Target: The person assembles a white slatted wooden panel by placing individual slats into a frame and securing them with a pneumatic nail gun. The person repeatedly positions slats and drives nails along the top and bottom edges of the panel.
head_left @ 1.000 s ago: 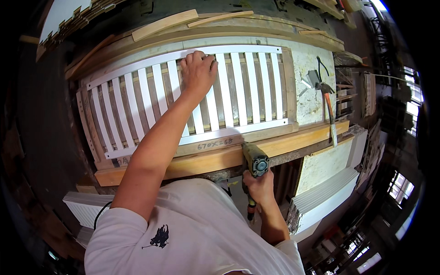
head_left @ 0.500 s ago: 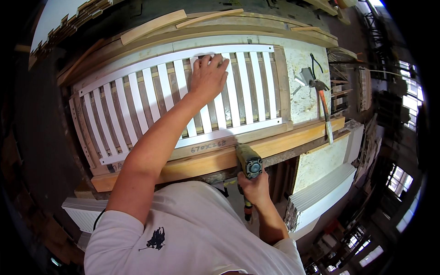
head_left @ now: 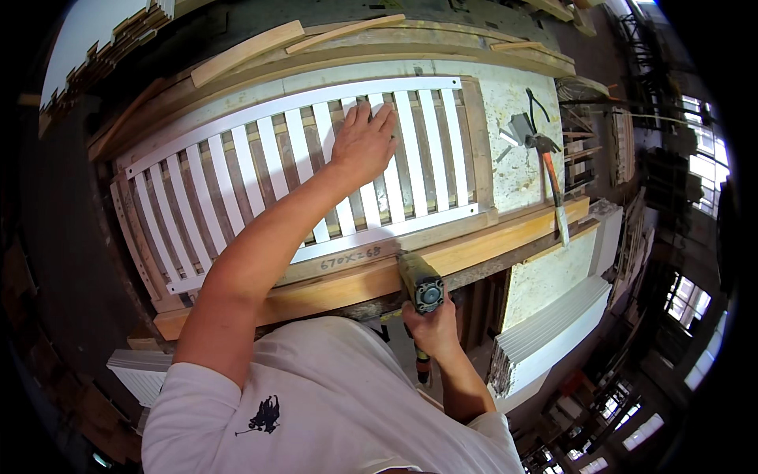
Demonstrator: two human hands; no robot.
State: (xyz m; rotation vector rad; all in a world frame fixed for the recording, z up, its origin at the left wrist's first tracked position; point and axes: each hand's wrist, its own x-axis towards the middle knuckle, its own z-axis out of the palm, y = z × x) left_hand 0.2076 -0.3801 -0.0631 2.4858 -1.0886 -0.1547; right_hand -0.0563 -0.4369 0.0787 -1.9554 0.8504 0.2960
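Observation:
A white slatted panel (head_left: 355,240) lies flat inside a wooden frame (head_left: 484,150) on the bench. Across its slats, close to the far rail, rests my left hand (head_left: 363,148), palm down with the fingers stretched out and slightly spread. My right hand (head_left: 433,325) grips a nail gun (head_left: 420,283), a pneumatic one by its look, whose nose points away from me at the frame's near edge. The gun's nose sits over the near wooden beam (head_left: 489,249), just short of the panel's near rail; whether it touches anything I cannot tell.
A claw hammer (head_left: 552,174) with an orange handle lies at the bench's right end, beside small grey pieces (head_left: 517,129). Loose wood strips (head_left: 249,54) lie along the far edge. Stacked white panels (head_left: 553,336) stand at the lower right, more (head_left: 138,367) at lower left.
The whole view has shifted slightly left. My left hand, its fingers bent at the far rail before, now lies flatter across the slats. The nail gun has drawn slightly toward me.

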